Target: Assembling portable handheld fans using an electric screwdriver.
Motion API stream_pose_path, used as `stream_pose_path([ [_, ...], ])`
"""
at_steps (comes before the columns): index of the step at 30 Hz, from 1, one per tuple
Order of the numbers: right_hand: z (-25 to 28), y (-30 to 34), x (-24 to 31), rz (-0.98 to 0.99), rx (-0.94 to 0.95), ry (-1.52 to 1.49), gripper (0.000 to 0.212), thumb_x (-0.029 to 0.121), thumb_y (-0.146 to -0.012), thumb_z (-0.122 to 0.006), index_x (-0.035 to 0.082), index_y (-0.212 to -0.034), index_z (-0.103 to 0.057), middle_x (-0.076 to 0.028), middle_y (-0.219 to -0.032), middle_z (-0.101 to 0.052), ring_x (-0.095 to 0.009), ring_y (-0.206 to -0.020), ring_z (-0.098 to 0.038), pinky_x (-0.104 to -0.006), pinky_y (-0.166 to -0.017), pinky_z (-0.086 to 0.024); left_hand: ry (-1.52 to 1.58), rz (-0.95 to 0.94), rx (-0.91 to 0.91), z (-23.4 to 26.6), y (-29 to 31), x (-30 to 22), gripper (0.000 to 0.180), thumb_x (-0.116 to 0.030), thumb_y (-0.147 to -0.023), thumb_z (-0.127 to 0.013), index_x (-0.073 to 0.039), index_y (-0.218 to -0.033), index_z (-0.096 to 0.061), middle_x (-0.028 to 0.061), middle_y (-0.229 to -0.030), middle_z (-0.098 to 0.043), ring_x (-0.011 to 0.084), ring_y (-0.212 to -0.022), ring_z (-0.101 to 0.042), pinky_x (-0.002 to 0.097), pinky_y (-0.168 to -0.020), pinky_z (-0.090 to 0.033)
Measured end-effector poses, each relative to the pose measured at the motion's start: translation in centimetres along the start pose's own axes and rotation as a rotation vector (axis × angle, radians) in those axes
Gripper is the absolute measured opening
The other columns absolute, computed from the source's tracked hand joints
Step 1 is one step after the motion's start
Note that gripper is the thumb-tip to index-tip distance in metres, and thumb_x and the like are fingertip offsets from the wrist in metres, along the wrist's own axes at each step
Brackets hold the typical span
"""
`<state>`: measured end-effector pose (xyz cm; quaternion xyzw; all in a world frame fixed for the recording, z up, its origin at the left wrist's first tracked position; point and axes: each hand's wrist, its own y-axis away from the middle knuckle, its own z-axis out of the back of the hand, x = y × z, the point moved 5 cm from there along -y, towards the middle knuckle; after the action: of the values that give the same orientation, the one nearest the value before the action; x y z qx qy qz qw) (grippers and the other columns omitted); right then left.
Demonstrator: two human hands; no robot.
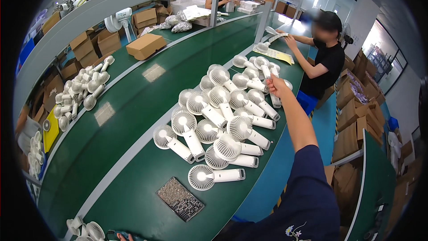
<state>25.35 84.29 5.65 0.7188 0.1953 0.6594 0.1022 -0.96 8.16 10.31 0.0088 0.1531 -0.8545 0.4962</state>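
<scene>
Currently, right arm in a dark navy sleeve [312, 183] is stretched forward, with the right hand [277, 85] at the far end of a heap of white plastic handheld fans with round, ribbed heads [220, 96]. Right fingers curled, narrow, against the handle of one white fan [266, 70]; cannot tell whether it is gripped or only touched. Heap spreads from beneath the right hand back toward the wearer and to that hand's left, heads and handles overlapping.

Left hand [125, 238] shows only as fingers at the lower edge, beside a dark teal tool [117, 234]; mostly cut off, so its grip cannot be told. Just left of it: a small cluster of white fan pieces [94, 230]. Ahead and to its right, a black rectangular tray of small metal parts [180, 198] lies tilted in heading on the green tabletop [138, 187], between the left hand and the heap.

Beyond the right hand: a co-worker in a black top [331, 64] handling a pale strip [277, 37] above a yellow-and-white sheet [281, 55].
</scene>
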Motion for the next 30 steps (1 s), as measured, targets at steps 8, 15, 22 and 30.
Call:
stream_pose_path([
  [8, -7.4, 20.7, -1.8, 0.467, 0.28, 0.254, 0.024, 0.024, -0.099, -0.053, 0.003, -0.094, -0.064, 0.001, -0.07, -0.056, -0.005, -0.054, -0.048, -0.0196, -0.046, -0.038, 0.191, 0.075, 0.022, -3.2, 1.0, 0.9, 0.06, -0.047, -0.094, -0.056, -0.007, -0.139, -0.051, 0.024, -0.158, -0.019, 0.0435, -0.146, -0.016, 0.0582, -0.115, -0.013],
  [15, -19.8, 49.0, -16.9, 0.171, 1.516, 0.418, 0.039, 0.017, -0.097, -0.059, 0.003, -0.132, -0.05, -0.007, -0.105, -0.066, -0.012, -0.088, -0.063, -0.027, -0.075, -0.052, 0.76, 0.23, -0.37, -2.8, 0.2, 1.2, 0.058, 0.006, -0.068, -0.046, 0.001, -0.125, -0.051, 0.021, -0.148, -0.033, 0.0369, -0.141, -0.029, 0.0462, -0.117, -0.022],
  [22, -28.0, 55.0, -25.7, 0.623, 1.246, 0.526, 0.047, 0.016, -0.096, -0.055, -0.004, -0.137, -0.042, -0.022, -0.127, -0.052, -0.031, -0.111, -0.057, -0.0387, -0.089, -0.049, 0.728, 0.257, -0.307, -4.9, 0.6, 1.1, 0.061, 0.003, -0.079, -0.059, -0.002, -0.137, -0.04, 0.028, -0.154, -0.014, 0.0456, -0.142, -0.023, 0.0476, -0.114, -0.025],
  [30, -30.6, 55.9, -30.0, 0.396, 1.289, 0.689, 0.06, 0.026, -0.093, -0.061, -0.01, -0.137, -0.041, -0.023, -0.119, -0.057, -0.027, -0.093, -0.059, -0.0354, -0.081, -0.05, 1.702, 0.088, -0.165, -4.2, 3.2, 2.6, 0.078, 0.008, -0.08, -0.051, -0.004, -0.15, -0.019, 0.0173, -0.161, -0.007, 0.0319, -0.15, -0.006, 0.0479, -0.12, -0.012],
])
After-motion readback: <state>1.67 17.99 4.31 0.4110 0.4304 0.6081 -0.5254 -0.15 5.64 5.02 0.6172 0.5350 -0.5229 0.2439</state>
